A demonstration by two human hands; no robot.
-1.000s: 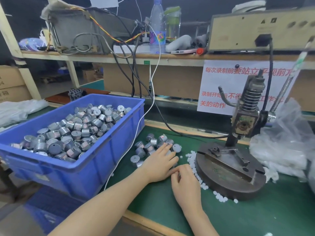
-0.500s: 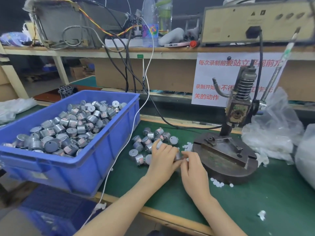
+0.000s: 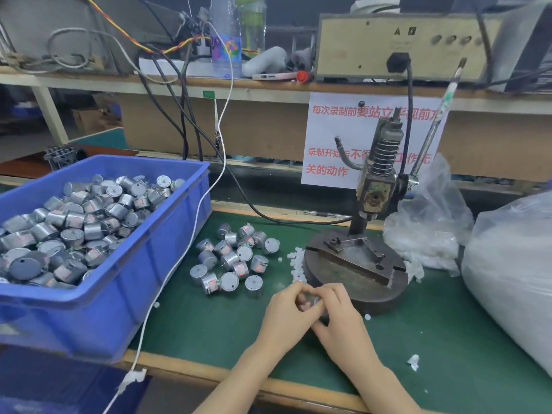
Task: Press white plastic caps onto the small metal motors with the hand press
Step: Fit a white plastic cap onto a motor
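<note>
Left hand [image 3: 285, 316] and right hand [image 3: 345, 322] pinch one motor [image 3: 314, 299].
Can't see cap; seat it square before the hand press [image 3: 375, 189] just beyond the hands.

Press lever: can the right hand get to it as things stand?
Probably yes, once freed. The right hand and left hand both pinch a motor in front of the press base. The press lever rises clear above the plastic bag, with nothing between it and that hand.

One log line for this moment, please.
left hand, right hand: both pinch one motor | where: in front of hand press | lever: untouched | white caps: loose beside press base
</note>
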